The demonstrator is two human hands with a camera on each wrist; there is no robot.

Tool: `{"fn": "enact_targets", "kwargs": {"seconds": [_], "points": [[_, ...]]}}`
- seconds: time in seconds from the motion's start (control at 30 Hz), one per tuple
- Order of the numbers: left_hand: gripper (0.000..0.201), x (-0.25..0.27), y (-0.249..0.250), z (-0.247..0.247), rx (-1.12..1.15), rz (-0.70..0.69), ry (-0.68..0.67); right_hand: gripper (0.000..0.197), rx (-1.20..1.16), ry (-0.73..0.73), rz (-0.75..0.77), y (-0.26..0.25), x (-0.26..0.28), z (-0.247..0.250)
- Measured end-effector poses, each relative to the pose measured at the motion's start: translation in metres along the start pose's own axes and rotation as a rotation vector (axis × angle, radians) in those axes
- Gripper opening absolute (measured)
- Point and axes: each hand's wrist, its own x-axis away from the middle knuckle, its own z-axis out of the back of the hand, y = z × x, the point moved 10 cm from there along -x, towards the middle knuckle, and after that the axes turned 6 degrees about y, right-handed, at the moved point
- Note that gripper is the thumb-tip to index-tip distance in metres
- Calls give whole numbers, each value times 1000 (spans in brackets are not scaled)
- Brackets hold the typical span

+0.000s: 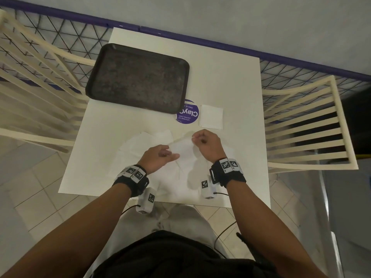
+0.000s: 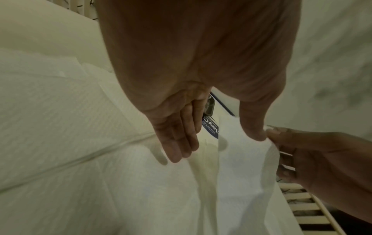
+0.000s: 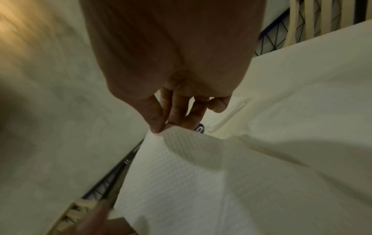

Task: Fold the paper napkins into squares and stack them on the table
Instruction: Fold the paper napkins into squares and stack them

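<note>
Several unfolded white napkins (image 1: 140,145) lie spread over the near half of the white table (image 1: 230,77). My right hand (image 1: 195,138) pinches a corner of the top napkin (image 1: 181,148) between thumb and forefinger and holds it lifted off the pile; the pinch shows in the right wrist view (image 3: 163,127). My left hand (image 1: 168,152) hovers beside it with straight fingers (image 2: 177,151), its thumb touching the raised napkin's (image 2: 241,167) edge next to the right hand (image 2: 281,143). One folded square napkin (image 1: 210,116) lies flat just beyond the right hand.
A dark rectangular tray (image 1: 138,77) sits at the table's far left, overlapping a round purple sticker (image 1: 188,116). Cream slatted chairs stand left (image 1: 40,77) and right (image 1: 301,127). The table's near edge (image 1: 160,199) lies under my wrists.
</note>
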Motion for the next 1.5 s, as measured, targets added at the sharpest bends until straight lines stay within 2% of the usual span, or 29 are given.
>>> {"fn": "enact_targets", "kwargs": {"seconds": [0.23, 0.33, 0.47, 0.6, 0.67, 0.73, 0.87, 0.93, 1.03, 1.13, 1.27, 1.5], "points": [[19, 1, 29, 0, 124, -98, 67, 4, -178, 34, -22, -22, -1, 2], [36, 0, 34, 12, 110, -114, 155, 12, -180, 13, -53, -23, 4, -1], [34, -3, 30, 24, 130, -96, 186, 41, -100, -104, -76, -14, 11, -17], [30, -7, 28, 37, 147, -88, 261, 67, -134, -224, 19, -22, 24, -28], [22, -8, 27, 41, 184, -67, 302, 78, -126, -239, 87, -28, 28, -31], [28, -8, 26, 44, 198, -48, 324, 81, -112, -224, 126, -31, 28, -32], [61, -4, 32, 48, 271, -78, 325, 80, -87, -147, 162, -35, 27, -28], [69, -2, 36, 46, 324, -109, 278, 72, -81, -107, 185, -37, 25, -25], [55, 1, 45, 37, 343, -146, 160, 46, -45, -73, 222, -38, 23, -24], [37, -1, 48, 34, 206, -196, 134, 30, -31, -51, 209, -37, 21, -24], [24, -4, 47, 36, 94, -242, 170, 26, -22, -38, 183, -34, 18, -22], [12, -1, 56, 39, -51, -305, 228, 24, -20, -55, 145, -28, 16, -20]]}}
